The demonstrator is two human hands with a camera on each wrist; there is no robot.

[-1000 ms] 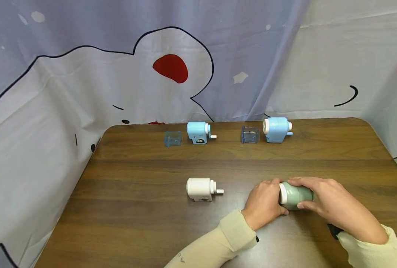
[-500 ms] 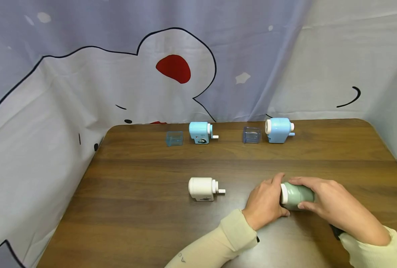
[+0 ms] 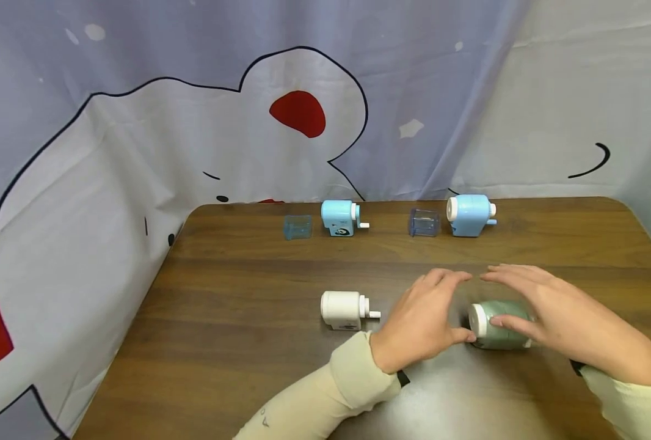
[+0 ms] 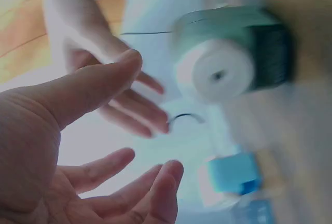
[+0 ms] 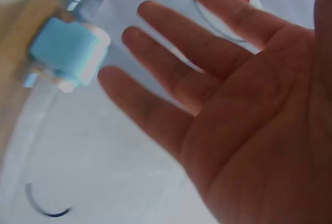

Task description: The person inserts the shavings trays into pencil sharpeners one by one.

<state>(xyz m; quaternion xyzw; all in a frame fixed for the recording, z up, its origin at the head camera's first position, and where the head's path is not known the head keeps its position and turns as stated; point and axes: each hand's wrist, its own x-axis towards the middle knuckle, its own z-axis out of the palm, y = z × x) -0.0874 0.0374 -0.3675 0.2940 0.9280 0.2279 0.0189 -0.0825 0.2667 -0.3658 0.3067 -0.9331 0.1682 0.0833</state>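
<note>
A green crank pencil sharpener (image 3: 502, 340) with a white front ring stands on the wooden table between the two hands. In the left wrist view its round white face with the pencil hole shows, along with a dark opening in the body. My left hand (image 3: 420, 319) is just left of it, fingers spread and apart from it. Over its right side hovers my right hand (image 3: 570, 321), its thumb crossing in front of the green body in the head view; whether that thumb touches is unclear. Both palms hold nothing. A white pencil sharpener (image 3: 341, 310) sits left of my left hand.
Along the back edge stand a light-blue sharpener (image 3: 337, 214) and another blue sharpener (image 3: 469, 215). Each has a see-through shavings drawer beside it: a teal drawer (image 3: 298, 227) and a bluish drawer (image 3: 424, 223). A printed curtain (image 3: 193, 140) hangs behind the table (image 3: 221, 366).
Both hands have let go of the green sharpener, lifting and spreading their fingers. My left hand has drawn away to the left. The head view has shifted slightly.
</note>
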